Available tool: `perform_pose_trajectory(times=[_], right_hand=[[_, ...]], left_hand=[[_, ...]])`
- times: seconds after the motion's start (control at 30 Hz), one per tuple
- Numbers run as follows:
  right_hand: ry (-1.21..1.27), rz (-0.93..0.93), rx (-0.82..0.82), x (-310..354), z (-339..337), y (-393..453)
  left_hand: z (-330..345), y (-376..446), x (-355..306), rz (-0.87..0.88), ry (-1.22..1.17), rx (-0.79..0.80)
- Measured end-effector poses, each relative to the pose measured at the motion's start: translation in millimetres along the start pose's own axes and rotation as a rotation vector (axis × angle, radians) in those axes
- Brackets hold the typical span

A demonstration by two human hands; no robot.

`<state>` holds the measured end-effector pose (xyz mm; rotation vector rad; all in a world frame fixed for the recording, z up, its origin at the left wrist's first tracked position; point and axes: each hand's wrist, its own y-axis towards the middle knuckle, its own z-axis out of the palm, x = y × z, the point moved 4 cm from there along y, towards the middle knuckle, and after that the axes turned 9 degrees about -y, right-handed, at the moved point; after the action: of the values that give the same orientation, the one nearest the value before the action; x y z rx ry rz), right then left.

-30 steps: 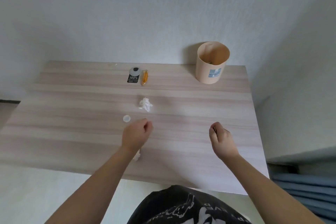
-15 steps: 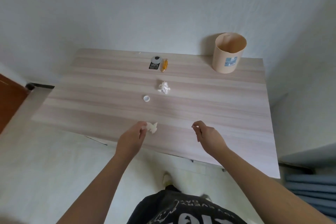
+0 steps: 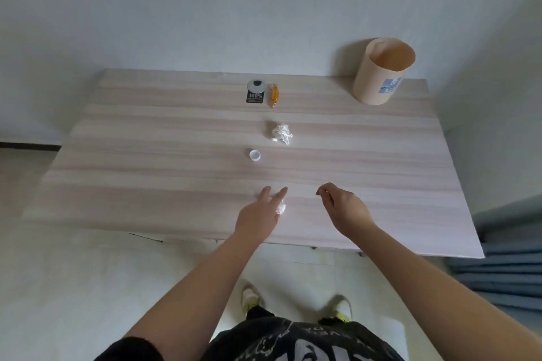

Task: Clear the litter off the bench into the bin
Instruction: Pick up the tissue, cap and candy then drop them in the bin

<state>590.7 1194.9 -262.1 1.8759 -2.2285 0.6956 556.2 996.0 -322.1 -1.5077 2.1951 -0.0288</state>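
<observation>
A small tissue scrap (image 3: 281, 207) is now pinched at the fingertips of the left hand (image 3: 258, 218), low over the near edge of the surface (image 3: 146, 173); half a second ago it was only being reached for, so the first pickup is judged begun, though whether it is lifted clear cannot be told. Two fingers of that hand are stretched forward, the rest closed on the scrap. The right hand (image 3: 343, 211) is held empty just above the surface, fingers loosely curled, apart from the left. The view has been drawn back and the whole surface is seen.

Still left on the surface: a white cap (image 3: 255, 155), a crumpled tissue (image 3: 281, 133) beyond it, and at the far edge a black packet (image 3: 254, 93) beside an orange wrapper (image 3: 274, 95). The bin (image 3: 378, 79) is stood at the far right corner, well apart from the hands.

"100%" is read on the packet; its smaller print is illegible. A blue-and-white label on the bin cannot be read.
</observation>
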Motion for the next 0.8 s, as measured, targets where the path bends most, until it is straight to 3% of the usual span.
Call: perform_pose_trajectory(times=[0.13, 0.37, 0.6, 0.8], right_hand=[[-0.005, 0.054, -0.020, 21, 10, -1], [0.037, 0.106, -0.088, 38, 18, 3], [0.033, 0.056, -0.134, 47, 12, 49], [0.012, 0.047, -0.065, 56, 12, 123]], left_hand=[[12, 18, 10, 0.110, 0.053, 0.121], [14, 28, 36, 0.139, 0.065, 0.144], [-20, 59, 67, -0.032, -0.260, 0.015], [-60, 97, 74, 0.011, -0.196, -0.103]])
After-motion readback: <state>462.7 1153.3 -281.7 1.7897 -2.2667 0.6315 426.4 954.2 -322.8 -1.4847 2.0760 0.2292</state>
